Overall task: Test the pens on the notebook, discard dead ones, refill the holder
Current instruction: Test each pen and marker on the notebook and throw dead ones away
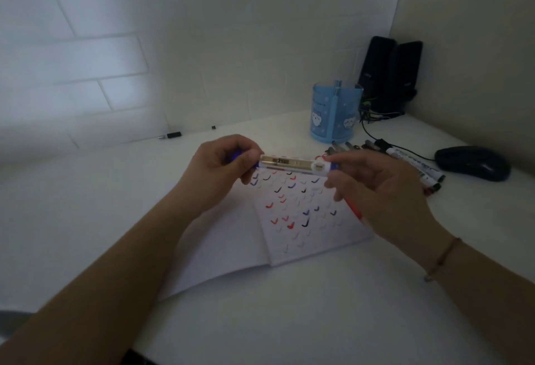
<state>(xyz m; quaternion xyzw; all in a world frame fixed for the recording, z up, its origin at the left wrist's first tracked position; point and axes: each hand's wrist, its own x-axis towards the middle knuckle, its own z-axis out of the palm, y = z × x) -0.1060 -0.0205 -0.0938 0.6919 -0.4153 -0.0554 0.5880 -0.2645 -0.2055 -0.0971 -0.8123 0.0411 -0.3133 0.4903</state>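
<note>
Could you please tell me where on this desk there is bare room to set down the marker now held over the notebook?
Bare desk lies left of the notebook, and along the near edge below it. Right of the notebook, between the blue holder and the mouse, the pile of markers crowds it.

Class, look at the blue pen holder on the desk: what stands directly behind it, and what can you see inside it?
Behind the blue pen holder stand two black speakers against the wall, with cables trailing beside them. Inside, only a divider shows through its translucent wall; no pens are plainly visible, and its bottom is unclear.
</note>
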